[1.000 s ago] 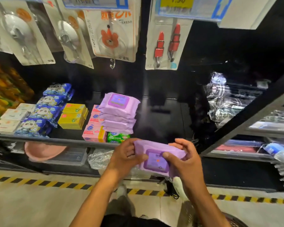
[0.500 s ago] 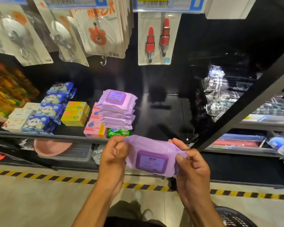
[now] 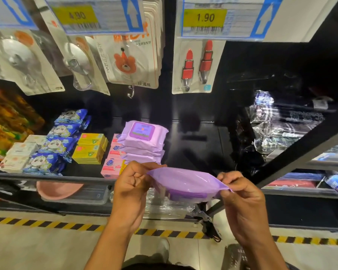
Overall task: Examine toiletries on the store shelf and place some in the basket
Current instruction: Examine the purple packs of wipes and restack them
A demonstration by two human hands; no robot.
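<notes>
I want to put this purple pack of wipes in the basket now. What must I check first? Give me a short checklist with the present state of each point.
1. Left hand pinches the left end of the purple pack: ok.
2. Right hand pinches the right end seam: ok.
3. Pack held free, in front of the shelf edge: ok.
4. Lid shut: cannot tell, it faces down and shows only edge-on.
5. Stack of the same packs on the shelf lies neat: ok.
6. Basket within reach: cannot tell, it is not clearly in view.
</notes>
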